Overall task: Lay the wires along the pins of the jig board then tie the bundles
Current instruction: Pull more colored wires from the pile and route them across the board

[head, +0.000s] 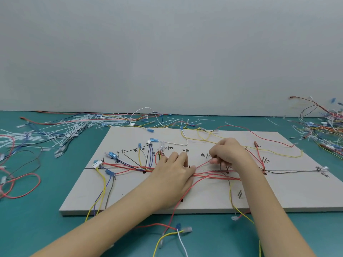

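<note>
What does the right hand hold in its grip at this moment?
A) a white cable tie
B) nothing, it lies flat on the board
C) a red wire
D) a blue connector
C: the right hand pinches a red wire at its fingertips above the board, while the left hand presses the wire bundle down.

Pale grey matt jig board (185, 197) under my hands, smooth, card-like. Thin red plastic-coated wire (203, 165) glossy in my right-hand pinch. Teal table mat (37, 219) smooth, slight sheen. White plastic cable ties (61, 130) far left, shiny.
</note>
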### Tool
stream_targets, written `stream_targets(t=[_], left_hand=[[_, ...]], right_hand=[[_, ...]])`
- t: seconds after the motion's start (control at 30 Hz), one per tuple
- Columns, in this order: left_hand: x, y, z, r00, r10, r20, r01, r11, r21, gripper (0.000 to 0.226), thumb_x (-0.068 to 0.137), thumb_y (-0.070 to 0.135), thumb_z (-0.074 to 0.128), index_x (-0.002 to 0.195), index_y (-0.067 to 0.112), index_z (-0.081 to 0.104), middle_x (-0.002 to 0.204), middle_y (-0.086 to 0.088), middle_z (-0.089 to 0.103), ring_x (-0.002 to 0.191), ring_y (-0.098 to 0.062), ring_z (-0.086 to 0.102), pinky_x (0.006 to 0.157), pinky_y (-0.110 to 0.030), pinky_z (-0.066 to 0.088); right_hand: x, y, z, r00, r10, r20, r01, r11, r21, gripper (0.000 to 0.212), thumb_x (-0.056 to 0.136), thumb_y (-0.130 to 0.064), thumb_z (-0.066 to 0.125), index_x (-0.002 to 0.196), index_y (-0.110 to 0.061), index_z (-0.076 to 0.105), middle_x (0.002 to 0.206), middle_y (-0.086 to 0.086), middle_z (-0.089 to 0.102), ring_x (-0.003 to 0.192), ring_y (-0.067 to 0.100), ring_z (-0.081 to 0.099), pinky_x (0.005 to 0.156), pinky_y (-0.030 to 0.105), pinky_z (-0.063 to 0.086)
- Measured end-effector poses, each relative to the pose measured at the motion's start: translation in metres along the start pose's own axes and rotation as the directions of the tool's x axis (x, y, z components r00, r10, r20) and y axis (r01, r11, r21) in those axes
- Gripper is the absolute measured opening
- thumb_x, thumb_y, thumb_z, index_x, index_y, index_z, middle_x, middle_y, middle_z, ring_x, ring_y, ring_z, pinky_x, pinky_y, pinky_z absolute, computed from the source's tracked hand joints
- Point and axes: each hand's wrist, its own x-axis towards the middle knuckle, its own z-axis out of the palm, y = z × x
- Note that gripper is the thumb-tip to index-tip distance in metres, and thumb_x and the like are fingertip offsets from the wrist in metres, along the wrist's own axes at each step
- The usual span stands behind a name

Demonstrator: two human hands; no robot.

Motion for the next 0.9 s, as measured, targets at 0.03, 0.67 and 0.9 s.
stream_targets(t=[0.03,0.67,0.9], left_hand=[[0.0,-0.001,0.001,1.0,-0.001,0.009,0.001,1.0,-0.003,0.039,0.103,0.04,0.023,0.132,0.025,0.045,0.121,0.0,0.038,0.108,-0.023,0.036,0.089,-0.038,0.034],[0.0,-0.003,0.006,0.999,0.002,0.046,-0.002,1.0,-0.002,0.041,0.102,0.041,0.023,0.135,0.025,0.043,0.12,-0.001,0.039,0.106,-0.025,0.038,0.086,-0.038,0.034],[-0.001,-0.003,0.004,0.998,-0.011,0.061,0.011,1.0,-0.001,0.039,0.101,0.04,0.024,0.127,0.025,0.048,0.121,-0.004,0.038,0.105,-0.025,0.036,0.086,-0.037,0.03]], right_hand=[[0.001,0.0,0.002,1.0,0.006,-0.012,-0.006,1.0,0.025,0.013,0.081,0.006,0.053,0.088,-0.004,0.057,0.041,0.008,0.059,0.041,0.019,0.052,0.031,0.012,0.031],[0.016,-0.031,0.049,0.963,-0.226,-0.147,0.068,0.73,-0.68,0.028,0.089,-0.007,0.053,0.117,-0.008,0.055,0.124,0.009,0.059,0.119,0.028,0.055,0.082,0.03,0.045],[0.001,-0.031,0.073,0.927,-0.374,-0.011,0.135,0.363,-0.922,0.031,0.088,-0.006,0.055,0.119,-0.011,0.058,0.121,0.003,0.061,0.114,0.021,0.06,0.082,0.03,0.053]])
